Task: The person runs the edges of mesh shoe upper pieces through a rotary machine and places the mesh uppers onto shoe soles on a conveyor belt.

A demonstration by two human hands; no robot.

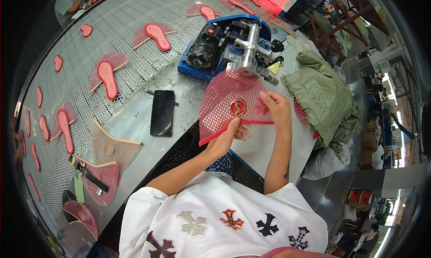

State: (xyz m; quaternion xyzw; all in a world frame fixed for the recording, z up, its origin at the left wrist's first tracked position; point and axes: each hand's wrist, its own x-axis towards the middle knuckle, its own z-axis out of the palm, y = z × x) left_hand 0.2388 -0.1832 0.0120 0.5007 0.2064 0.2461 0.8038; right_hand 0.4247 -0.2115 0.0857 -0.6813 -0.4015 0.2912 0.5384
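Between my hands is a red mesh shoe upper (216, 111), fan-shaped, with red-bound lower edges and a round gold-rimmed ornament (238, 107) at its middle. My left hand (224, 139) grips it from below, thumb up against the ornament and fingers behind the mesh. At the right side of the piece, my right hand (279, 107) pinches the mesh between thumb and fingers. The top of the upper reaches the metal roller head of a small blue-based machine (247, 47) with a black motor (203, 51). Whether the mesh sits in the machine is hard to tell.
A black phone (162, 113) lies left of the machine. A grey mesh conveyor (134, 56) carries red insoles (107, 80) and mesh uppers. Beige (114, 143) and pink uppers (104, 179) lie at the near left. Green cloth (316, 92) is heaped at right. Another person (67, 6) sits at far left.
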